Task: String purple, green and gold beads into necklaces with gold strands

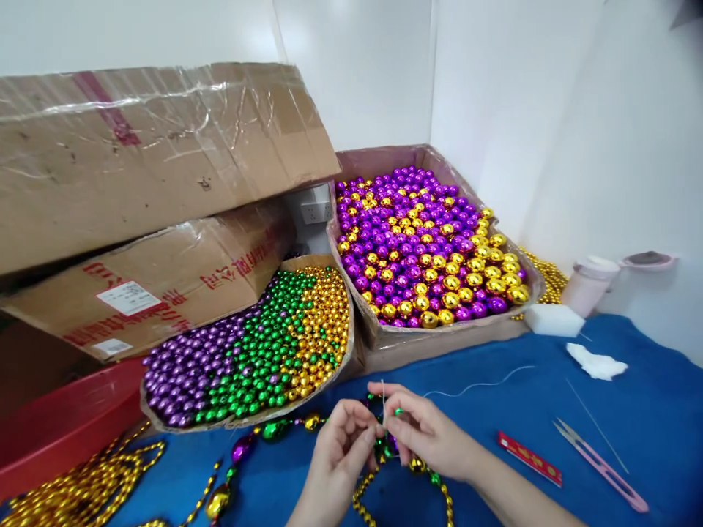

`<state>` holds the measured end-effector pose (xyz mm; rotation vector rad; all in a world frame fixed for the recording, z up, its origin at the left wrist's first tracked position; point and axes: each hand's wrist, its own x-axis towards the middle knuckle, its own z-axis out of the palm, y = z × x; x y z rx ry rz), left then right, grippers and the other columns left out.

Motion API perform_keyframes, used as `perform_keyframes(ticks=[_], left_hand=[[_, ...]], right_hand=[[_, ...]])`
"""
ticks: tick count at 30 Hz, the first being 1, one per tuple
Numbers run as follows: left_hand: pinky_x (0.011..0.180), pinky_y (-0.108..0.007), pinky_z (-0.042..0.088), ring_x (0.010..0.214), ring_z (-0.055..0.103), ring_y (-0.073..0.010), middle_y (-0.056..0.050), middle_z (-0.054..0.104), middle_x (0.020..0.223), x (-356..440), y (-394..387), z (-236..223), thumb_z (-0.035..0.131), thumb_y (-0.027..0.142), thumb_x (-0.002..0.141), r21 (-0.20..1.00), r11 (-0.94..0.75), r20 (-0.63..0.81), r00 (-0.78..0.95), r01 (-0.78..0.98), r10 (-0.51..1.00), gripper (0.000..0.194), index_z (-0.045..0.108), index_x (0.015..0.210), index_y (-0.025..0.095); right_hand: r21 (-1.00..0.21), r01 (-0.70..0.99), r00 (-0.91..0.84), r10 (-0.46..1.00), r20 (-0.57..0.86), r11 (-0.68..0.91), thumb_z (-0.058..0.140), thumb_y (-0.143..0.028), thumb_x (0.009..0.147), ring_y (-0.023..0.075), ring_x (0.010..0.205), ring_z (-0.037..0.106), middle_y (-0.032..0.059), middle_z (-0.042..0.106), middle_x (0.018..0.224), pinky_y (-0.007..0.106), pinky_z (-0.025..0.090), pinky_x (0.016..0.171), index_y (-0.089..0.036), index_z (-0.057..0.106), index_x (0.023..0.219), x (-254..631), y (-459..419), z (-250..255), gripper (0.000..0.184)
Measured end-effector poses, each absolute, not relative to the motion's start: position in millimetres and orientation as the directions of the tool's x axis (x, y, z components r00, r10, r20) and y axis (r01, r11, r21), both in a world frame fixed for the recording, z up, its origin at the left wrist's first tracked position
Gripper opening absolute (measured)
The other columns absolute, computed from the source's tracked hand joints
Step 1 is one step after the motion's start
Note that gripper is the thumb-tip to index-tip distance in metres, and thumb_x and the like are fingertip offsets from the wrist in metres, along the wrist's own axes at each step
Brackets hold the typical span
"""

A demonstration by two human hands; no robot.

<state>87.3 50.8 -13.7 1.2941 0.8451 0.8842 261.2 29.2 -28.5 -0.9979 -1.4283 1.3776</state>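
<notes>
The open brown cardboard box at centre-right contains shiny purple and gold round beads, with gold concentrated toward its right side. To its left, a lower cardboard container with a curved rim holds smaller metallic beads in three bands: purple at left, green in the middle, gold at right, with some mixing at the borders. Brown cardboard flaps printed with red characters overhang this container. A red plastic container sits at the left edge, near looped gold bead strings; its contents cannot be seen. The multicoloured strand of green, purple and gold beads lies on the blue cloth, passing beneath and behind both hands. The right hand pinches a thin pale filament between its fingertips. The left hand has thumb and fingers pressed together beside it; what lies between them cannot be told. Pink-handled snips and a flat red packet lie to the right.
</notes>
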Motion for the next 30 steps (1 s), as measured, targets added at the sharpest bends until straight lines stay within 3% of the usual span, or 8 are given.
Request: perform_keyframes(ticks=[2, 4, 5, 9, 15, 22, 25, 30], left_hand=[[0.053, -0.021, 0.043, 0.057, 0.053, -0.0103, 0.000, 0.063, 0.075, 87, 52, -15, 0.064, 0.028, 0.081, 0.993, 0.062, -0.017, 0.405, -0.098, 0.914, 0.014, 0.054, 0.082, 0.020], [0.054, -0.022, 0.043, 0.057, 0.054, -0.0105, 0.000, 0.064, 0.075, 87, 52, -17, 0.065, 0.028, 0.080, 0.988, 0.079, -0.023, 0.375, -0.133, 0.927, 0.015, 0.052, 0.081, 0.020], [0.054, -0.022, 0.043, 0.056, 0.054, -0.0106, -0.001, 0.064, 0.076, 87, 52, -18, 0.065, 0.028, 0.079, 0.985, 0.090, -0.031, 0.361, -0.148, 0.932, 0.015, 0.052, 0.080, 0.019], [0.055, -0.023, 0.042, 0.055, 0.054, -0.0103, -0.002, 0.064, 0.080, 88, 48, -17, 0.064, 0.025, 0.080, 0.976, 0.109, -0.049, 0.300, -0.187, 0.953, 0.014, 0.052, 0.075, 0.019], [0.057, -0.024, 0.042, 0.057, 0.056, -0.0114, -0.003, 0.061, 0.081, 86, 49, -10, 0.063, 0.025, 0.080, 0.992, 0.054, -0.013, 0.327, -0.117, 0.945, 0.016, 0.058, 0.068, 0.017], [0.062, -0.026, 0.042, 0.068, 0.055, -0.0177, -0.005, 0.056, 0.075, 83, 50, -1, 0.050, 0.021, 0.086, 0.948, -0.275, 0.189, 0.416, 0.158, 0.889, 0.024, 0.062, 0.066, 0.019], [0.064, -0.027, 0.042, 0.071, 0.056, -0.0196, -0.007, 0.059, 0.079, 85, 46, 2, 0.049, 0.020, 0.086, 0.883, -0.388, 0.264, 0.402, 0.266, 0.877, 0.021, 0.066, 0.073, 0.019], [0.066, -0.028, 0.041, 0.071, 0.055, -0.0211, -0.008, 0.060, 0.082, 93, 38, 4, 0.066, 0.025, 0.076, 0.875, -0.421, 0.321, 0.365, 0.240, 0.874, 0.007, 0.071, 0.080, 0.021]], right_hand=[[-0.999, -0.048, -0.335, 0.942, 0.018, 0.002, 0.047, -0.049, 0.089, 0.0035, 0.046, 0.055, 0.0049, 0.065, 0.098, 0.019, 0.042, 0.048, -0.019, 0.052, 0.084, 260, 32, -29, 0.030], [-0.997, -0.069, -0.362, 0.932, -0.018, -0.046, 0.044, -0.052, 0.090, 0.0070, 0.044, 0.055, -0.0038, 0.060, 0.062, 0.016, 0.040, 0.043, -0.020, 0.049, 0.087, 257, 33, -31, 0.032], [-0.995, -0.076, -0.369, 0.929, -0.031, -0.064, 0.043, -0.053, 0.090, 0.0080, 0.045, 0.056, -0.0060, 0.056, 0.056, 0.016, 0.040, 0.042, -0.020, 0.048, 0.088, 256, 33, -32, 0.033], [-0.995, -0.074, -0.327, 0.944, -0.043, -0.071, 0.044, -0.053, 0.089, 0.0086, 0.052, 0.060, -0.0043, 0.059, 0.069, 0.017, 0.044, 0.044, -0.021, 0.046, 0.086, 254, 34, -34, 0.032], [-0.996, 0.084, -0.211, 0.977, -0.017, 0.001, 0.045, -0.045, 0.090, 0.0101, 0.052, 0.060, -0.0058, 0.054, 0.065, 0.020, 0.045, 0.047, -0.021, 0.048, 0.088, 260, 39, -32, 0.024], [-0.891, 0.385, -0.288, 0.949, 0.130, 0.239, 0.049, -0.028, 0.089, 0.0138, 0.069, 0.057, -0.0009, 0.056, 0.071, 0.027, 0.040, 0.067, -0.021, 0.058, 0.069, 272, 32, -7, 0.023], [-0.886, 0.394, -0.331, 0.937, 0.111, 0.244, 0.044, -0.024, 0.091, 0.0114, 0.060, 0.059, -0.0024, 0.057, 0.068, 0.024, 0.042, 0.060, -0.021, 0.058, 0.072, 273, 30, -3, 0.024], [-0.913, 0.353, -0.328, 0.941, 0.083, 0.203, 0.039, -0.027, 0.094, 0.0100, 0.055, 0.062, -0.0025, 0.059, 0.072, 0.019, 0.043, 0.049, -0.021, 0.057, 0.078, 269, 29, -2, 0.024]])
